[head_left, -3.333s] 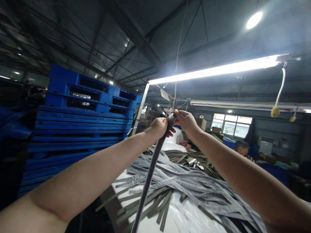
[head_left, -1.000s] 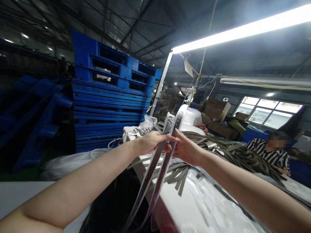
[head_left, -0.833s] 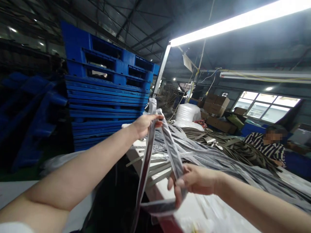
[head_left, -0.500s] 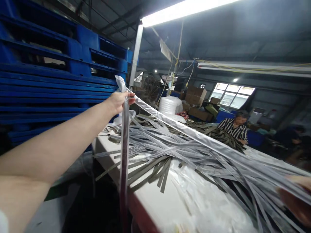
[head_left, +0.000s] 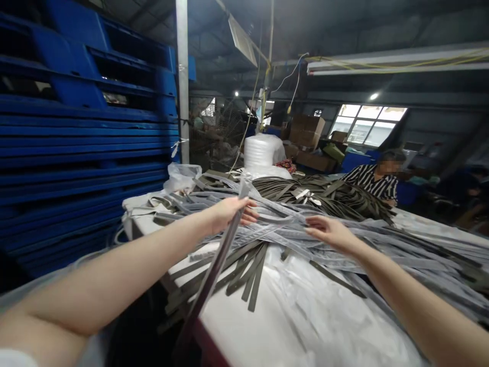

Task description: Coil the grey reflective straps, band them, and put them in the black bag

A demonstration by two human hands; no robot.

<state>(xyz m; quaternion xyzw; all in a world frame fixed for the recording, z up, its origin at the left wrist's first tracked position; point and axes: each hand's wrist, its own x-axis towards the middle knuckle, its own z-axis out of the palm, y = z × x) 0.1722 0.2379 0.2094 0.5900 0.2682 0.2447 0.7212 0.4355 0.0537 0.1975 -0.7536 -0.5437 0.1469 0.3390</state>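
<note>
The left hand (head_left: 229, 211) was closed around a long grey strap (head_left: 214, 270), thumb on top. The strap's short end stood up just past the fingers. The rest ran down and toward the camera, over the near edge of the tabletop (head_left: 305, 316).

The right hand (head_left: 328, 232) was open and held nothing. It lay palm down with fingers extended, low over the pile of grey straps (head_left: 382, 250); contact could not be confirmed.

That pile lay across the white-covered tabletop, some strap ends hanging over its near edge. A heap of darker straps (head_left: 336, 196) lay behind it.

A stack of blue pallets (head_left: 84, 142) stood to the left. A roll of bubble wrap (head_left: 263, 150) stood beyond the tabletop. A person in a striped top (head_left: 369, 178) was at the far side.
</note>
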